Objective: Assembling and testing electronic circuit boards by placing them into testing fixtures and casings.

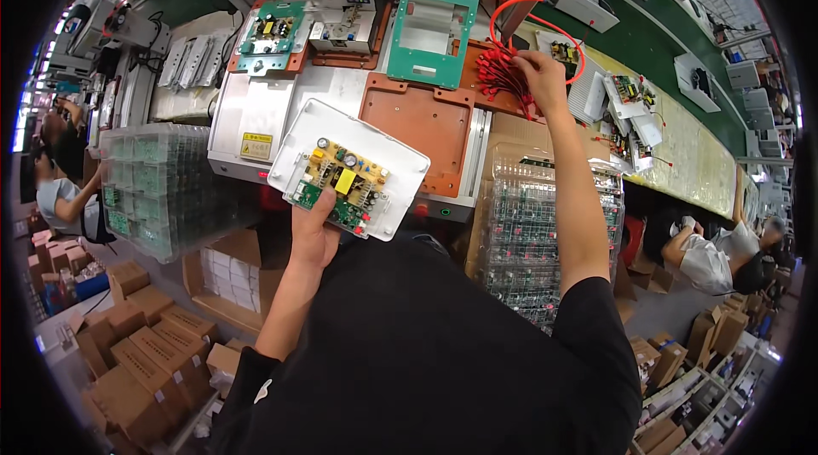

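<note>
My left hand [313,232] is closed on the near edge of a white plastic housing [400,167], its thumb on top by the board. Inside the tilted housing lies a circuit board [344,182] with a yellow transformer, capacitors and a green section. With arm stretched forward, my right hand [543,78] pinches at a bundle of dark wires with red connectors [501,73]. How many wires are between the fingertips is too small to make out. The bundle rests at the right end of the bench fixtures.
A green fixture frame [402,65] stands behind a reddish-brown base plate [390,118]. Farther left, another green fixture [294,39] carries a board. Clear trays of boards are stacked left [158,191] and right [550,229]. A red hose [516,1] loops beyond my right hand. People sit at both sides.
</note>
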A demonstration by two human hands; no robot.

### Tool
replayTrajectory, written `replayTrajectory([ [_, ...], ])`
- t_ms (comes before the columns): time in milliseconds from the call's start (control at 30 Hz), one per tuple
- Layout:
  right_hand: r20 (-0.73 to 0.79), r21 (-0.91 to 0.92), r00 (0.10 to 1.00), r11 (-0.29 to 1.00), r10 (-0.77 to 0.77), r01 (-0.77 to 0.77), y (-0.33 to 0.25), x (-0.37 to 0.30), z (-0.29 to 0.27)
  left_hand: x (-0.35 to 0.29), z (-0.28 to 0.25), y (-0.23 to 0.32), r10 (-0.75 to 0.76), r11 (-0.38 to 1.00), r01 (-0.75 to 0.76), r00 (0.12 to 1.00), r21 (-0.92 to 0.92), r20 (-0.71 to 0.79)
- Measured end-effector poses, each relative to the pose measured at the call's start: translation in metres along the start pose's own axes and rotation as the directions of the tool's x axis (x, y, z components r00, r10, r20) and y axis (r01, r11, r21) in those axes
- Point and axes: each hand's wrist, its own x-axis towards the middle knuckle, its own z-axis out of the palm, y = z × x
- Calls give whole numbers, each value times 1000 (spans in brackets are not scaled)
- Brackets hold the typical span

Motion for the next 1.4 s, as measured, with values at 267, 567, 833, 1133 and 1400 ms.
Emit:
replayTrajectory([
  [267, -218, 365, 974, 931, 63, 22, -22, 21, -27, 24, 20, 0, 2, 998, -7, 997, 58, 82],
  [567, 138, 449, 963, 852, 233, -270, -111, 17, -66, 60, 60, -6, 43, 999, -37, 982, -36, 185],
  [833, 248, 47, 958, 989, -148, 140, -219, -79, -39, 60, 63, -6, 191, 970, -216, 960, 110, 205],
  [1133, 102, -234, 959, 931, -264, 281, -251, -100, -28, 50, 61, 7, 306, 837, -411, 899, 362, 313],
  [1400, 61, -250, 965, 933, -254, 261, -253, -110, -25, 49, 61, 11, 334, 747, -528, 823, 403, 460],
])
